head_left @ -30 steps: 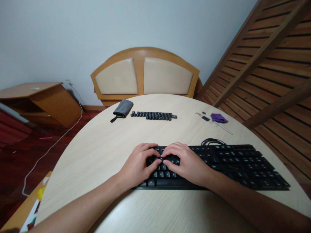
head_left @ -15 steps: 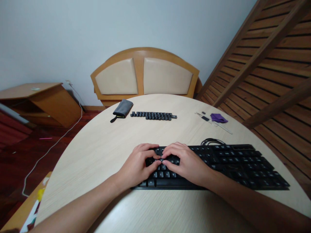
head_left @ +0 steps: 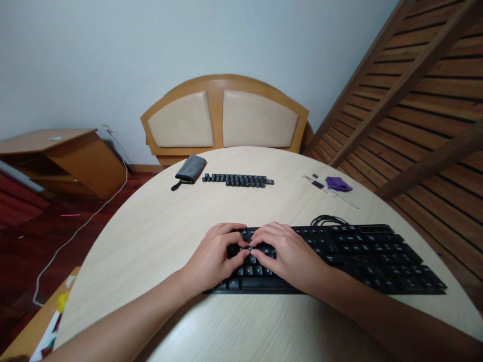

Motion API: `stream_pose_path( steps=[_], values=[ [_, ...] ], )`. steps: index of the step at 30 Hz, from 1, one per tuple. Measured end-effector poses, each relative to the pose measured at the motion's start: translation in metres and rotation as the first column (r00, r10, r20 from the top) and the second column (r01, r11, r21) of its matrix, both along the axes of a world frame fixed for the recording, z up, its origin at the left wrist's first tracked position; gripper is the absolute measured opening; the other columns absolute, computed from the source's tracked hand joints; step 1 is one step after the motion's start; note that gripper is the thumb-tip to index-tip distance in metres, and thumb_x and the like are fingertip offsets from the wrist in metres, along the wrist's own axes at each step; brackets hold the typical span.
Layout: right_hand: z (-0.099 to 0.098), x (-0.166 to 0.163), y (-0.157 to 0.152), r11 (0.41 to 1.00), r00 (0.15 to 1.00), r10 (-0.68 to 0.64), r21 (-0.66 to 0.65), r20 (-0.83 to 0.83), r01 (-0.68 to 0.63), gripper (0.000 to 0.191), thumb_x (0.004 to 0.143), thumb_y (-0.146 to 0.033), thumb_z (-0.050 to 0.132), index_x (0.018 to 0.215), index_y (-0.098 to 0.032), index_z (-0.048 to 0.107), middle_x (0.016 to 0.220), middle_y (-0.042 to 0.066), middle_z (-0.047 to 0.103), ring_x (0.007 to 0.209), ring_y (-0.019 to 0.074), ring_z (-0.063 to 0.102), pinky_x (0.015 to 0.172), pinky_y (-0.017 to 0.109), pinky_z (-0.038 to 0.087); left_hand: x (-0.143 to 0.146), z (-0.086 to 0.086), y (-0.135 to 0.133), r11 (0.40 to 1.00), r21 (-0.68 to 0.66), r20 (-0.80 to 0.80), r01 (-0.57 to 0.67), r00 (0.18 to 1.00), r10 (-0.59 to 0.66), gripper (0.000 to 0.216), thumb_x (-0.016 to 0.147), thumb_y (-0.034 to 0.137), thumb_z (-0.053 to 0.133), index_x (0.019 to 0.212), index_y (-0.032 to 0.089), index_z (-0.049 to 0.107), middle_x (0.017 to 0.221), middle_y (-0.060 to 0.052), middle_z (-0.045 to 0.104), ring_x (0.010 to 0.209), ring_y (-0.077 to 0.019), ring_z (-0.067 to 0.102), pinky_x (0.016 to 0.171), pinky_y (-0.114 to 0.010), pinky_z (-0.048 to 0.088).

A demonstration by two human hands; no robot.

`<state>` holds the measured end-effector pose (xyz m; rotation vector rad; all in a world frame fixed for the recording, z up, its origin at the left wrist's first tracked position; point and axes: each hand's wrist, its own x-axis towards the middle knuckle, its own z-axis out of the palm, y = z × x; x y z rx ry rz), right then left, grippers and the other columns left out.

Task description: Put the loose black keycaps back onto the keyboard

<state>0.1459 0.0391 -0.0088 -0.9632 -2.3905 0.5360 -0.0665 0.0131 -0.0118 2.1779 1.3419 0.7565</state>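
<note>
A black keyboard lies across the near part of a round pale wooden table. Both my hands rest on its left end. My left hand is curled, with thumb and fingertips pressed down among the keys. My right hand is curled the same way, and its fingertips meet those of the left at one spot in the key rows. What sits under the fingertips is hidden. The keyboard's black cable coils behind it.
A row of loose black keycaps lies farther back, with a grey pouch to its left. A purple cloth and small tools lie at the back right. A chair stands behind the table, and wooden slats rise on the right.
Both hands stay on the same spot of the keyboard. The view has shifted very slightly; nothing else has moved.
</note>
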Motion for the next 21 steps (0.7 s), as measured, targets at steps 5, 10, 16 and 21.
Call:
stream_pose_path(
  steps=[5,10,16,21],
  values=[
    [0.0011,-0.0005,-0.0022,1.0,0.999,-0.005,0.011,0.04,0.005,0.008,0.088,-0.017,0.068,0.095,-0.021,0.067,0.097,0.004,0.072,0.096,0.0229,0.064,0.087,0.039,0.045,0.0001,0.0016,0.0002,1.0,-0.017,-0.007,-0.006,1.0,0.006,0.002,0.086,0.022,0.069,0.088,0.023,0.071,0.13,-0.008,0.064,0.121,-0.0293,0.06,0.104,-0.049,0.045],
    [0.0029,-0.0005,-0.0021,0.998,0.996,0.018,0.057,0.084,-0.022,0.007,0.091,-0.019,0.066,0.097,-0.02,0.067,0.097,0.004,0.072,0.096,0.0232,0.064,0.09,0.04,0.044,0.0012,0.0023,0.0012,1.0,-0.031,0.009,-0.003,1.0,0.004,0.003,0.084,0.02,0.07,0.086,0.022,0.068,0.129,-0.008,0.064,0.121,-0.0289,0.059,0.105,-0.049,0.044],
    [0.0049,-0.0008,-0.0026,0.992,0.991,0.03,0.117,0.13,-0.046,0.005,0.09,-0.019,0.067,0.095,-0.019,0.065,0.095,0.005,0.072,0.093,0.0233,0.065,0.089,0.04,0.045,0.0016,-0.0001,0.002,0.999,-0.051,0.037,-0.008,0.999,0.01,0.005,0.084,0.02,0.07,0.087,0.022,0.068,0.13,-0.008,0.063,0.12,-0.0282,0.059,0.105,-0.049,0.043],
    [0.0057,-0.0028,-0.0048,0.978,0.982,0.03,0.199,0.188,-0.068,0.005,0.091,-0.017,0.065,0.096,-0.018,0.064,0.095,0.006,0.072,0.092,0.0241,0.065,0.088,0.042,0.046,0.0021,-0.0013,0.0022,0.997,-0.075,0.044,-0.029,0.999,0.032,0.006,0.083,0.019,0.071,0.087,0.023,0.069,0.129,-0.008,0.063,0.121,-0.0287,0.058,0.105,-0.049,0.042]
  ],
)
